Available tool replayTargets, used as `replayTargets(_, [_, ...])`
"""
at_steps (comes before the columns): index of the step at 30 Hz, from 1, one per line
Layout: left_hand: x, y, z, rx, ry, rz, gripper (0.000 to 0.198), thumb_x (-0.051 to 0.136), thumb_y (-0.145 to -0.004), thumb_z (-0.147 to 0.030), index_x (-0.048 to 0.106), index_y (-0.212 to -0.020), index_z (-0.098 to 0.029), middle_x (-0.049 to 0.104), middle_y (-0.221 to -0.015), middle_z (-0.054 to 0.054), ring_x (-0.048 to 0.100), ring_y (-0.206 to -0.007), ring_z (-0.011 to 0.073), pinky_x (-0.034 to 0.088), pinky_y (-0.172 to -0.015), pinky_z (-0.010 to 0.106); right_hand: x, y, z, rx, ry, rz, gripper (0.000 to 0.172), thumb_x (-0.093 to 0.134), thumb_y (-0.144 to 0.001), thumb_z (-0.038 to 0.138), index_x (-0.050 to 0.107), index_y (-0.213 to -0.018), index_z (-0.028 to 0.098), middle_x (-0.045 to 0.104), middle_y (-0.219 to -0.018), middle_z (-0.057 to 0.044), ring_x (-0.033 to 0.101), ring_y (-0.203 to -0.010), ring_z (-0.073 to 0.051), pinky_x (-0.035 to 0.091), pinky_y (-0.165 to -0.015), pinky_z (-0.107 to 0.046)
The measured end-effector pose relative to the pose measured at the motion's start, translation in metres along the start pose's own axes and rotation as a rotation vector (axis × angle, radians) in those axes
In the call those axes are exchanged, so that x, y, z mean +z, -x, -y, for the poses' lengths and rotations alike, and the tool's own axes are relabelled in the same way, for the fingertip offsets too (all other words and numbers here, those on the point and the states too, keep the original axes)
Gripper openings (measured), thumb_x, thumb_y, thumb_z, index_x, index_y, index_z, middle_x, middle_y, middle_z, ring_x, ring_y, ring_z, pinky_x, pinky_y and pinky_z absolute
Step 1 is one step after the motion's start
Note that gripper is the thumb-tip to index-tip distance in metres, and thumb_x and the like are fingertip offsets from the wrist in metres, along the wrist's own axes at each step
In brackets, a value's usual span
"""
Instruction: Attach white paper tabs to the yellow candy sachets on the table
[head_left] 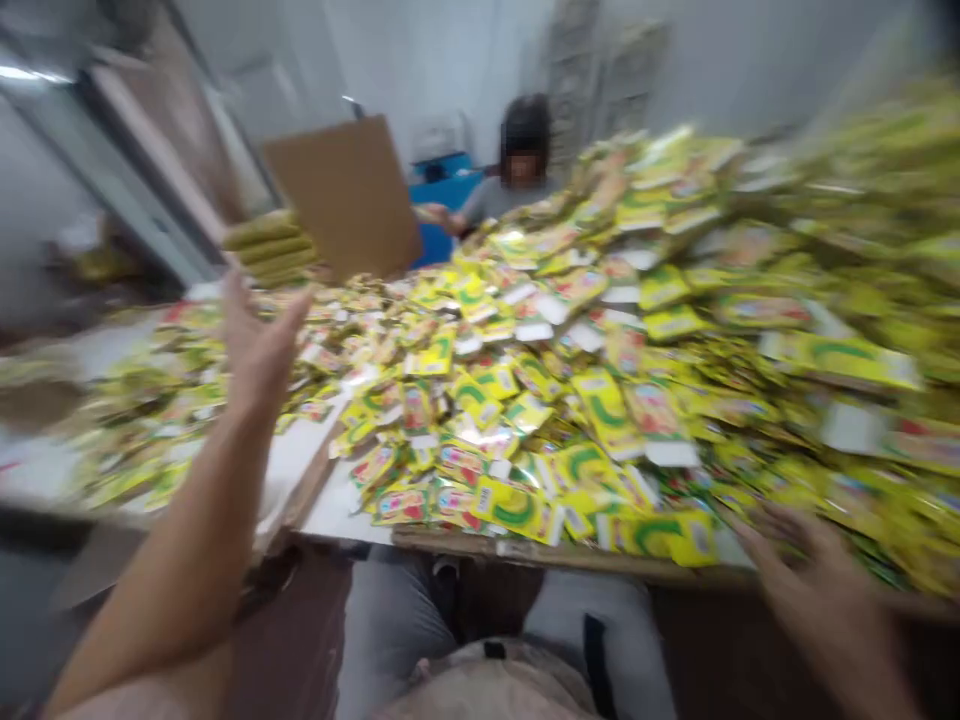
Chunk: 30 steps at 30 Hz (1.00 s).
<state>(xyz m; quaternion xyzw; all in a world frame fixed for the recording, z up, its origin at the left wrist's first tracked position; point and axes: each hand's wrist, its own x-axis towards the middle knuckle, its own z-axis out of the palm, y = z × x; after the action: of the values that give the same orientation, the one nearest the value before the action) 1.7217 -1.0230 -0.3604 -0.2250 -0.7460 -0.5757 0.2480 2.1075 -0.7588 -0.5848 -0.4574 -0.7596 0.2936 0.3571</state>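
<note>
The left hand (259,335) hangs over the desk (346,515) with thumb and fingers spread, gripping nothing visible, as the right hand (814,560), well apart from it, reaches in among yellow packets (517,505) at the near edge. Blur leaves it unclear whether the right hand's fingers have closed on one. Between the hands, the packets, printed with green curves and red patches, lie in a loose heap that climbs higher beyond the right hand; others are scattered below and to either side of the left. A brown strip (309,487) crosses the desk just right of the left forearm. Beyond the left hand, stacked yellow bundles (270,250) stand beside a cardboard panel (345,200), near a co-worker (504,198) in gray behind the heap.
</note>
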Motion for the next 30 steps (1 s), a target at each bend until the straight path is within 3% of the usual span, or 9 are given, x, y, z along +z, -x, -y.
replayTargets(4, [0.049, 0.089, -0.013, -0.067, 0.12, 0.285, 0.048, 0.071, -0.07, -0.043, 0.061, -0.11, -0.019, 0.065, -0.106, 0.004, 0.058, -0.106, 0.0264, 0.043, -0.094, 0.043, 0.01, -0.011, 0.029, 0.004, -0.026, 0.109, 0.065, 0.065, -0.062, 0.052, 0.054, -0.114, 0.016, 0.063, -0.103, -0.015, 0.058, -0.097, -0.03, 0.045, -0.084, -0.045])
replayTargets(9, [0.094, 0.208, -0.025, -0.51, 0.4, 0.916, 0.041, 0.072, -0.064, -0.049, 0.067, -0.086, -0.014, 0.07, -0.075, 0.006, 0.063, -0.069, 0.0183, 0.051, -0.064, 0.028, 0.007, -0.003, 0.026, 0.081, -0.029, 0.205, 0.04, 0.067, -0.064, 0.049, 0.064, -0.087, 0.017, 0.062, -0.08, -0.005, 0.057, -0.076, -0.021, 0.046, -0.072, -0.036])
replayTargets(12, [0.114, 0.247, -0.029, -0.632, 0.423, 1.229, 0.042, 0.067, -0.067, -0.056, 0.066, -0.073, -0.014, 0.067, -0.063, 0.006, 0.058, -0.053, 0.0138, 0.044, -0.05, 0.023, -0.007, 0.011, 0.025, 0.083, -0.103, 0.111, 0.036, 0.067, -0.067, 0.05, 0.062, -0.084, 0.019, 0.058, -0.076, -0.003, 0.052, -0.067, -0.017, 0.044, -0.064, -0.031])
replayTargets(16, [0.126, 0.277, -0.026, -0.621, 0.416, 1.546, 0.047, 0.062, -0.069, -0.061, 0.065, -0.068, -0.014, 0.065, -0.062, 0.005, 0.056, -0.053, 0.0131, 0.043, -0.052, 0.022, -0.016, 0.024, 0.02, 0.23, -0.33, -0.033, 0.041, 0.07, -0.067, 0.05, 0.055, -0.09, 0.019, 0.056, -0.078, -0.002, 0.052, -0.065, -0.016, 0.047, -0.061, -0.03])
replayTargets(19, [0.125, 0.29, -0.022, -0.551, 0.412, 1.643, 0.046, 0.062, -0.07, -0.059, 0.065, -0.068, -0.014, 0.064, -0.062, 0.004, 0.056, -0.056, 0.0136, 0.043, -0.055, 0.022, -0.019, 0.035, 0.013, 0.352, -0.456, -0.1, 0.046, 0.069, -0.066, 0.051, 0.053, -0.095, 0.018, 0.059, -0.086, -0.005, 0.056, -0.07, -0.018, 0.05, -0.063, -0.032])
replayTargets(22, [0.119, 0.297, -0.021, -0.673, 0.496, 1.694, 0.048, 0.065, -0.069, -0.058, 0.068, -0.083, -0.013, 0.067, -0.07, 0.005, 0.06, -0.063, 0.0152, 0.046, -0.061, 0.024, -0.02, 0.053, 0.015, 0.287, -0.32, -0.167, 0.033, 0.063, -0.075, 0.044, 0.054, -0.095, 0.018, 0.061, -0.087, -0.007, 0.058, -0.074, -0.02, 0.051, -0.067, -0.035])
replayTargets(25, [0.117, 0.301, -0.026, -0.836, 0.646, 1.565, 0.059, 0.068, -0.067, -0.059, 0.064, -0.105, -0.015, 0.07, -0.089, 0.009, 0.064, -0.082, 0.0196, 0.048, -0.074, 0.028, -0.013, 0.078, 0.032, -0.107, -0.079, -0.152, 0.018, 0.058, -0.081, 0.026, 0.057, -0.098, 0.022, 0.063, -0.091, -0.008, 0.059, -0.082, -0.022, 0.051, -0.074, -0.038])
replayTargets(28, [0.121, 0.302, -0.031, -0.92, 0.706, 1.374, 0.054, 0.07, -0.067, -0.055, 0.062, -0.099, -0.013, 0.069, -0.095, 0.011, 0.063, -0.087, 0.0218, 0.048, -0.078, 0.03, -0.003, 0.095, 0.053, -0.586, -0.02, 0.061, 0.029, 0.054, -0.082, 0.015, 0.055, -0.109, 0.026, 0.065, -0.094, -0.007, 0.061, -0.089, -0.022, 0.051, -0.079, -0.039])
replayTargets(30, [0.125, 0.3, -0.032, -0.927, 0.682, 1.24, 0.05, 0.073, -0.066, -0.05, 0.06, -0.096, -0.013, 0.069, -0.094, 0.01, 0.063, -0.086, 0.0216, 0.048, -0.077, 0.03, -0.001, 0.093, 0.061, -0.738, -0.035, 0.167, 0.034, 0.057, -0.083, 0.02, 0.052, -0.116, 0.025, 0.066, -0.098, -0.008, 0.062, -0.093, -0.022, 0.051, -0.082, -0.039])
